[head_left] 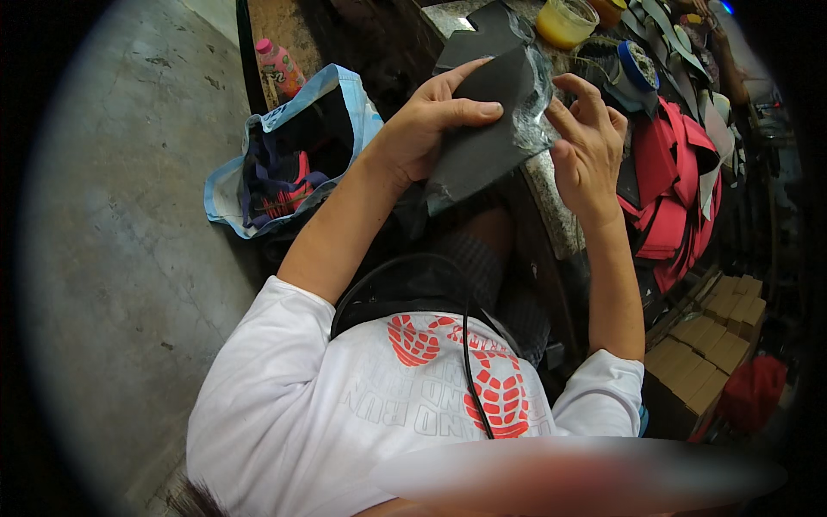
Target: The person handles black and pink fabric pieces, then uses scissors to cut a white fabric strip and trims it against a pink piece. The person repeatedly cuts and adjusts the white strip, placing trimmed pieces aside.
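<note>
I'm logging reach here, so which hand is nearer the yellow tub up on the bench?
Right. The right hand is just below the yellow tub, pinching the black sheet's shiny edge; the left hand grips that sheet farther left.

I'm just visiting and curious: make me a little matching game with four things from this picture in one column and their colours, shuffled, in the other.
Things:
1. Flat sheet held in both hands
2. Bottle on the floor
3. Tub on the bench
4. Pile of cut pieces at the right

Colours:
A. Yellow
B. Red
C. Black
D. Pink

Pairs: 1-C, 2-D, 3-A, 4-B. The left hand grips the sheet's edge; the right hand works at its clear film.
</note>
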